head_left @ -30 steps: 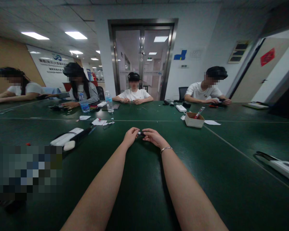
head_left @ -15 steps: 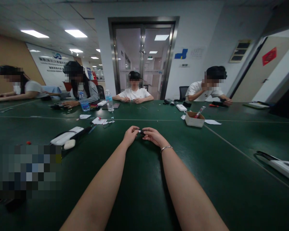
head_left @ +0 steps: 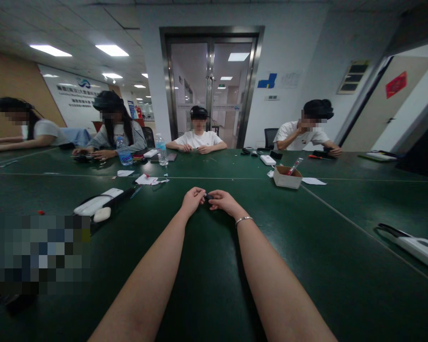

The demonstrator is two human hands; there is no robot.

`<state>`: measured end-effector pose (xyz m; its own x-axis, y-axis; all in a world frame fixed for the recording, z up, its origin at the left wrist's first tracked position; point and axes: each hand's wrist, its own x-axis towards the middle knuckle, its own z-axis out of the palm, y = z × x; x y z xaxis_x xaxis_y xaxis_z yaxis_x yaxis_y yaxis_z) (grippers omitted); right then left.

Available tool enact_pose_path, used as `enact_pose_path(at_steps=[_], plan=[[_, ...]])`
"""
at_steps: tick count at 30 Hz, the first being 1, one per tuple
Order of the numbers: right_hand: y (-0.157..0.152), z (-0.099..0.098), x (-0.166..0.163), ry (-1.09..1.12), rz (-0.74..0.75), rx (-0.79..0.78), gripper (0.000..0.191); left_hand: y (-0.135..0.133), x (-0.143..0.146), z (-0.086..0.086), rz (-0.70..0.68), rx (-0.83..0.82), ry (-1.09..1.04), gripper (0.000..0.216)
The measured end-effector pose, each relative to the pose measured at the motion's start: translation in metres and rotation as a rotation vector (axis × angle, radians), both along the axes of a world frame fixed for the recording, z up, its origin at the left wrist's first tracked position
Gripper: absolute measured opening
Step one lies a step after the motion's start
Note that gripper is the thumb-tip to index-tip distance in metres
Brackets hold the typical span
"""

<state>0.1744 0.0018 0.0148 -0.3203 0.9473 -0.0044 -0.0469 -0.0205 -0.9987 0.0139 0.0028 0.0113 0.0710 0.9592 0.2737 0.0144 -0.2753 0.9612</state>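
Though dim, white-walled room (head_left: 292, 38), green table (head_left: 214, 275)

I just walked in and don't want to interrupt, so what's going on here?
The person wearing the camera has both forearms stretched over a green table. The right hand holds a small dark object in its fingers. The left hand meets it at the other end; whether it grips the object is hard to tell, as is what the object is. A small open box stands farther off to the right, and a person in white sits opposite.
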Motion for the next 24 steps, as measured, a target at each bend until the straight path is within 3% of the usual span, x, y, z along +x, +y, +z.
enact_pose_path(at_steps=[11, 19, 24], plan=[[-0.001, 0.0, -0.006, -0.18, -0.073, 0.135, 0.026, 0.0, -0.002, -0.002, -0.023, 0.037, 0.03, 0.034], [0.001, -0.003, -0.006, -0.234, -0.12, 0.186, 0.028, 0.007, -0.004, -0.01, 0.164, 0.069, 0.263, 0.027], [-0.002, -0.005, -0.011, -0.272, -0.185, 0.233, 0.029, 0.003, -0.003, -0.009, 0.152, 0.045, 0.227, 0.031]])
